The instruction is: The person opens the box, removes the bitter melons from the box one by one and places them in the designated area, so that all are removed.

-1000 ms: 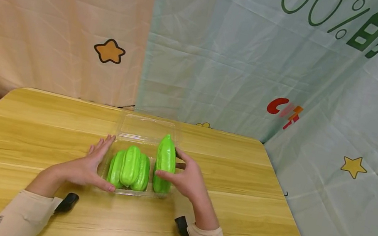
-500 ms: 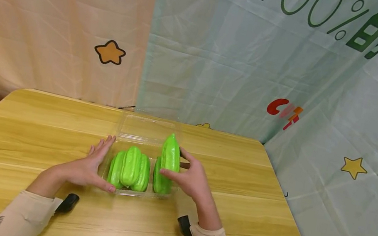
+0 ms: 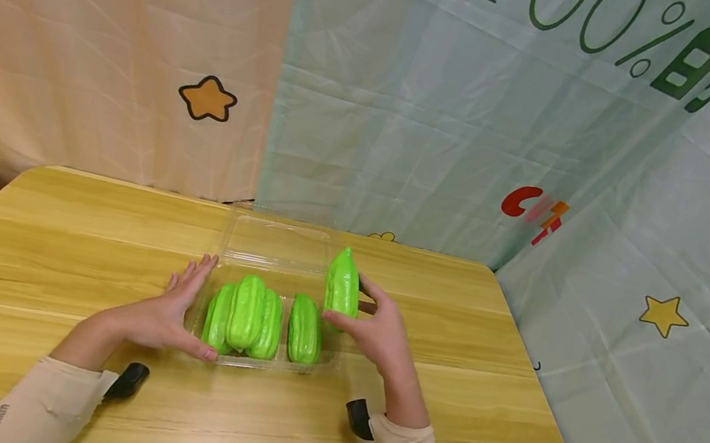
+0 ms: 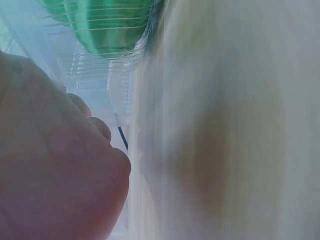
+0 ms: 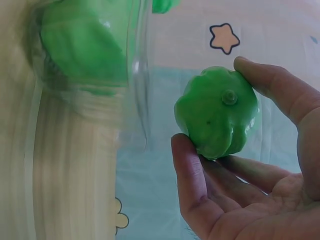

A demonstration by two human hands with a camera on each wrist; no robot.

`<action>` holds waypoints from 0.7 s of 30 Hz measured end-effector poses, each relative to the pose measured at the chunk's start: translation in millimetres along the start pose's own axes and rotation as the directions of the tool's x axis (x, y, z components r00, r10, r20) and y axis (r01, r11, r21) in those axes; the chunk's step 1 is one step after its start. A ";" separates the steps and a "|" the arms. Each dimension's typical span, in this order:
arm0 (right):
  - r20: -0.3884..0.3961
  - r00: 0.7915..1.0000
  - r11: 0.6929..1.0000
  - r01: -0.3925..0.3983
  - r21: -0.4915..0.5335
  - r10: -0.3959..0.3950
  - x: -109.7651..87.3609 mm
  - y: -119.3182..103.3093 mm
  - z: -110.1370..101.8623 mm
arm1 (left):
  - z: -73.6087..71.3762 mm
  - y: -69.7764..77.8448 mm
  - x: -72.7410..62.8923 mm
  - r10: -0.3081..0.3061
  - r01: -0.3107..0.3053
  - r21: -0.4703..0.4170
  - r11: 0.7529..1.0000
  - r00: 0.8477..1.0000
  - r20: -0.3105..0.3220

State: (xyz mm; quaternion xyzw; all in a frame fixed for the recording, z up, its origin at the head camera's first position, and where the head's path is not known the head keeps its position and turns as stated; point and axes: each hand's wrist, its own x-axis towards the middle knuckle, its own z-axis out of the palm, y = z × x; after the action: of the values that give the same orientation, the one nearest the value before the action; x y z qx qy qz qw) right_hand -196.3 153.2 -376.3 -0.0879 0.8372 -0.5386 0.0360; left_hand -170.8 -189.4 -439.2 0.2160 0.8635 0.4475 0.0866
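A clear plastic clamshell box (image 3: 261, 366) sits on the table with its lid (image 3: 280, 244) folded back. In its left part lie several glossy green ridged gourds (image 3: 247, 313), one on top of the others; another gourd (image 3: 305, 333) lies at the right end. My left hand (image 3: 163, 318) spreads its straight fingers along the box's left side, thumb at the front corner. My right hand (image 3: 386, 338) grips a green ridged gourd (image 3: 342, 279) above the box's right edge. In the right wrist view thumb and fingers pinch this gourd (image 5: 215, 112), its nubbed end facing the camera.
The wooden table (image 3: 72, 251) has rounded far corners. Printed fabric curtains (image 3: 383, 100) hang right behind it and along its right side. Black wrist straps or mounts (image 3: 127, 381) sit at both sleeve cuffs.
My right hand has lifted its gourd up and to the right, uncovering another gourd beneath in the box's right end. The left hand stays where it was.
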 end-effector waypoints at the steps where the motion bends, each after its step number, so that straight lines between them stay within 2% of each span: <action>1: -0.006 1.000 1.000 -0.001 -0.001 0.001 0.6 0.8 -1.3 | -0.1 0.2 0.0 -0.001 0.001 -0.001 1.000 1.000 0.000; 11: -0.056 0.998 0.999 -0.031 0.017 0.032 6.4 12.2 -14.9 | -0.3 0.9 -0.1 -0.004 0.004 -0.011 1.000 1.000 -0.001; 21: -0.105 0.990 0.995 -0.098 0.010 0.099 10.3 22.8 -27.8 | 0.2 -0.8 -0.4 0.002 -0.002 -0.015 1.000 1.000 0.002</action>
State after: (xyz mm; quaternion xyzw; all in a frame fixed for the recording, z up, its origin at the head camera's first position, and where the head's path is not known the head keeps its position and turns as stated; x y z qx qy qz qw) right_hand -213.2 185.4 -385.1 -0.0177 0.8401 -0.5419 0.0184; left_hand -170.6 -189.8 -440.0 0.2164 0.8599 0.4538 0.0884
